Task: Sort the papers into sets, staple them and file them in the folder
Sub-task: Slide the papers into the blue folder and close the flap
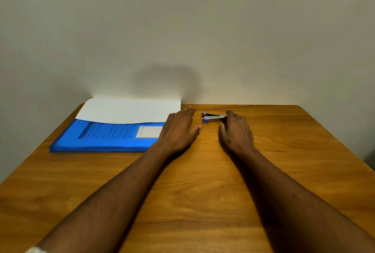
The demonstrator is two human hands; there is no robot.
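Both hands flat on counter, nothing lifted.
Left hand grip wide, blue folder just left of it; right hand grip loose, fingertips touching stapler.

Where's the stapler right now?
Head view: the stapler lies at the table's far edge, right of centre, between both hands, touching the right hand's fingertips.

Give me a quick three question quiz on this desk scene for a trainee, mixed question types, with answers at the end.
1. True or false: the stapler lies between the hands.
2. Which hand touches the stapler? A left hand B right hand
3. Fill in: white papers stick out of the blue ____.

Key: 1 true; 2 B, fingertips at its end; 3 folder.
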